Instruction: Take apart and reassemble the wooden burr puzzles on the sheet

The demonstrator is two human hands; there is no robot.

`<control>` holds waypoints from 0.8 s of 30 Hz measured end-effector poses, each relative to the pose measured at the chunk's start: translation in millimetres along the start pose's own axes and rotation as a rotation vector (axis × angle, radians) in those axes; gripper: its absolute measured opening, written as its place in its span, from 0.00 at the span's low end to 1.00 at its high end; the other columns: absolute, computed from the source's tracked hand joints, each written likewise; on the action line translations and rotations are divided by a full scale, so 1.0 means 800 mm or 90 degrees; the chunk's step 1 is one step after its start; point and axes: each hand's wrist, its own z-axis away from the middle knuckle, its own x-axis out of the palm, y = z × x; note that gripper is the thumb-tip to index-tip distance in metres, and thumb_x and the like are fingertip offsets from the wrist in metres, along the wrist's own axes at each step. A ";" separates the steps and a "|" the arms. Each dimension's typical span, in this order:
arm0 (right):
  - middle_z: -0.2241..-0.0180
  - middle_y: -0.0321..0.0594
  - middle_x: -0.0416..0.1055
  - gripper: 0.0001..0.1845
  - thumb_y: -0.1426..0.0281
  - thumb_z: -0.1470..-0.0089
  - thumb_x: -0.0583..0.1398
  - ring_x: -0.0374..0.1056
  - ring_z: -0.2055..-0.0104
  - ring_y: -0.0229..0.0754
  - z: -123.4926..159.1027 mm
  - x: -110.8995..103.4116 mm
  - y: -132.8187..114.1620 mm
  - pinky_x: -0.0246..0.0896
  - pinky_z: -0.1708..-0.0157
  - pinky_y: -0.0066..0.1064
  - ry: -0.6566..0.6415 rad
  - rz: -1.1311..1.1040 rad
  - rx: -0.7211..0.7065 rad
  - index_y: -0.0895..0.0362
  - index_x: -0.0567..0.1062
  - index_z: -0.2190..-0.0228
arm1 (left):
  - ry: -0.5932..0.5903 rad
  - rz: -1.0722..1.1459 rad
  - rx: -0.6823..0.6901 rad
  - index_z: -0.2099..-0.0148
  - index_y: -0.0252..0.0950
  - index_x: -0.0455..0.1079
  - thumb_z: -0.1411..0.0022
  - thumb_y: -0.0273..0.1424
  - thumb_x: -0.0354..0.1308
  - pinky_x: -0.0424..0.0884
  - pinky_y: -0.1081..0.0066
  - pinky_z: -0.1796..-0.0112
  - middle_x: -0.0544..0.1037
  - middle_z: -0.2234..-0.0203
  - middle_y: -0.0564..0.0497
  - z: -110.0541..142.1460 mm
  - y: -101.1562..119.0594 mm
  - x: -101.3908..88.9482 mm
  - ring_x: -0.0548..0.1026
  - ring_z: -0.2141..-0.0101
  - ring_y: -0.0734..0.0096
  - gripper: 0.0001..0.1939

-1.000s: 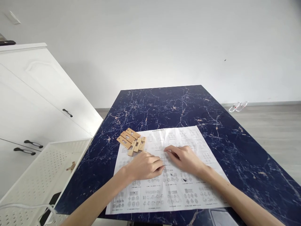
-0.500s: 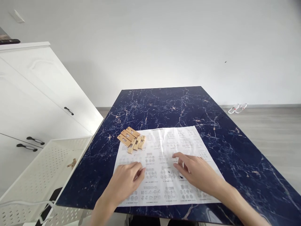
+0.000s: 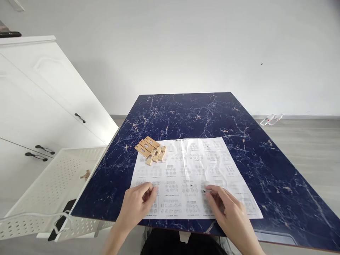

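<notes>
A large white printed sheet (image 3: 174, 173) with rows of small diagrams lies flat on the table. My left hand (image 3: 139, 202) rests at its lower left part, fingers curled in towards the thumb, with nothing visible in them. Over the lower right part is my right hand (image 3: 227, 207), its thumb and index finger slightly apart beside a small black spot (image 3: 204, 191). At the sheet's upper left corner, several flat wooden pieces (image 3: 145, 146) with slots overlap, and several notched wooden blocks (image 3: 156, 155) lie against them. Both hands are away from the wood.
The blue marble-patterned table (image 3: 186, 113) extends to the white wall. To the left stand a white cabinet (image 3: 61, 106) and a white perforated bin (image 3: 53, 170) holding a small wooden piece (image 3: 85, 175). Clear bottles (image 3: 271, 119) lie on the floor at right.
My right hand has drawn back towards me, with its thumb and index finger closer together. My left hand has shifted slightly left. The camera view has shifted a little; the wooden pieces keep their arrangement.
</notes>
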 end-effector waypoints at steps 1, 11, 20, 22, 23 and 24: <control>0.64 0.43 0.80 0.17 0.53 0.25 0.56 0.77 0.68 0.47 0.001 0.001 -0.001 0.71 0.71 0.34 0.006 -0.002 -0.005 0.49 0.79 0.52 | -0.003 0.000 0.002 0.71 0.39 0.54 0.22 0.38 0.53 0.57 0.75 0.77 0.62 0.82 0.60 -0.001 0.000 0.000 0.59 0.81 0.78 0.22; 0.64 0.45 0.81 0.19 0.51 0.27 0.57 0.73 0.71 0.46 0.002 -0.005 -0.008 0.72 0.70 0.36 0.013 -0.044 0.034 0.49 0.81 0.57 | 0.020 0.020 -0.021 0.72 0.39 0.56 0.22 0.37 0.53 0.56 0.74 0.76 0.63 0.82 0.59 -0.001 0.003 0.001 0.60 0.81 0.77 0.22; 0.68 0.41 0.78 0.21 0.48 0.28 0.57 0.67 0.75 0.44 0.000 -0.010 -0.009 0.69 0.73 0.34 -0.005 -0.078 0.074 0.49 0.81 0.59 | 0.012 0.017 -0.014 0.71 0.39 0.55 0.22 0.39 0.53 0.56 0.75 0.76 0.64 0.81 0.59 -0.002 0.001 0.001 0.60 0.80 0.77 0.22; 0.68 0.41 0.79 0.21 0.48 0.28 0.57 0.68 0.75 0.44 -0.001 -0.010 -0.009 0.68 0.73 0.34 -0.004 -0.080 0.077 0.49 0.81 0.58 | 0.010 0.018 -0.011 0.71 0.39 0.55 0.22 0.39 0.53 0.56 0.75 0.76 0.64 0.81 0.59 -0.002 0.001 0.001 0.60 0.81 0.77 0.22; 0.69 0.41 0.78 0.21 0.47 0.28 0.57 0.67 0.75 0.44 -0.001 -0.010 -0.009 0.68 0.74 0.34 -0.002 -0.081 0.076 0.49 0.81 0.58 | 0.011 0.019 -0.010 0.71 0.39 0.55 0.22 0.39 0.53 0.56 0.74 0.76 0.64 0.81 0.59 -0.002 0.002 0.001 0.60 0.81 0.77 0.23; 0.69 0.41 0.78 0.22 0.47 0.28 0.57 0.67 0.75 0.44 -0.001 -0.009 -0.009 0.68 0.74 0.34 0.002 -0.081 0.073 0.48 0.82 0.58 | 0.011 0.019 -0.010 0.71 0.39 0.55 0.22 0.39 0.53 0.56 0.74 0.76 0.64 0.81 0.59 -0.003 0.003 0.000 0.59 0.81 0.77 0.23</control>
